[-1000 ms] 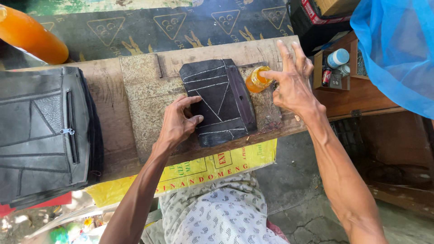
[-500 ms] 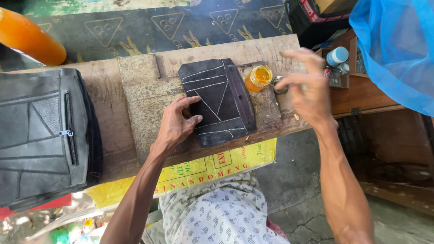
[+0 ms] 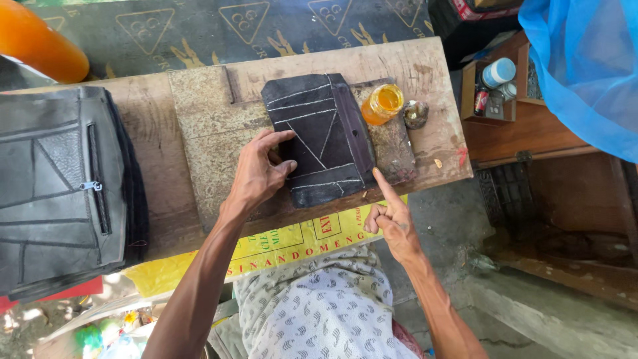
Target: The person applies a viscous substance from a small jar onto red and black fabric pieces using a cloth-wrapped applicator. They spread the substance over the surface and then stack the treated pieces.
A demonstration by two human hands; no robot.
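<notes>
Midway, seemingly: left hand [image 3: 260,174] flat, pinning dark leather panel [image 3: 320,138]; right hand [image 3: 393,218] empty, forefinger at its edge (glue jar [image 3: 383,104] open).

a black zippered bag [image 3: 60,193] lies left, a blue plastic sheet [image 3: 585,66] hangs right.

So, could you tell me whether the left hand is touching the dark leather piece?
Touching: the head view shows the left hand pressing its fingertips on the dark leather piece.

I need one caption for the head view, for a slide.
Left hand presses dark leather piece; right hand points at its edge.
</notes>
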